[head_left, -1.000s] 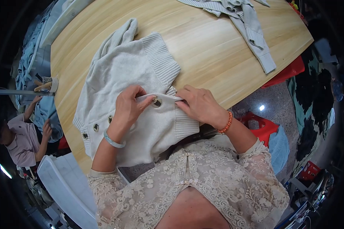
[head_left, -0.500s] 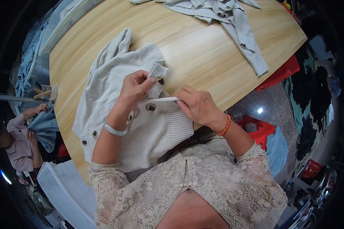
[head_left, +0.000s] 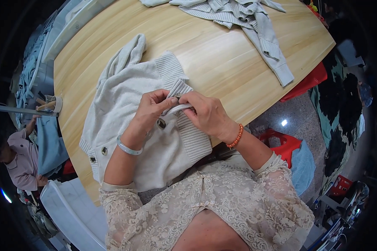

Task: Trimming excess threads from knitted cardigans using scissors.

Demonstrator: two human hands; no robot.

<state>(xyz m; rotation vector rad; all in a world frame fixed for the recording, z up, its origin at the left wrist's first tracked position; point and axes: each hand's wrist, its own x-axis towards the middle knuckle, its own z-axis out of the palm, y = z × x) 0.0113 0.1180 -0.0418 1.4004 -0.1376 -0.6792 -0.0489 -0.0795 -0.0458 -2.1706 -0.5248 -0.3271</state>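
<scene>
On the near edge of the wooden bench (head_left: 222, 62) a cream cardigan (head_left: 125, 104) is lying spread, its lower part hanging off toward the person. Both hands are meeting at the ribbed button band (head_left: 188, 125). The left hand (head_left: 148, 111) is pinching the band's edge, fingers pressed together at the tips. The right hand (head_left: 207, 113) is gripping the same strip from the other side, thumb and fingers closed on it just beside the left. A dark button (head_left: 161, 123) is sitting just below the hands; two more (head_left: 104, 150) are showing near the hem at left. Looks like the buttoning step is in hand, somewhere up the band; the next move probably calls for sliding both hands along to the neighbouring button while keeping the strip taut. A grey striped top (head_left: 247, 21) is lying well apart at the far edge, so bare wood is staying open between. The bench edge is running close under the right wrist, little room there.
</scene>
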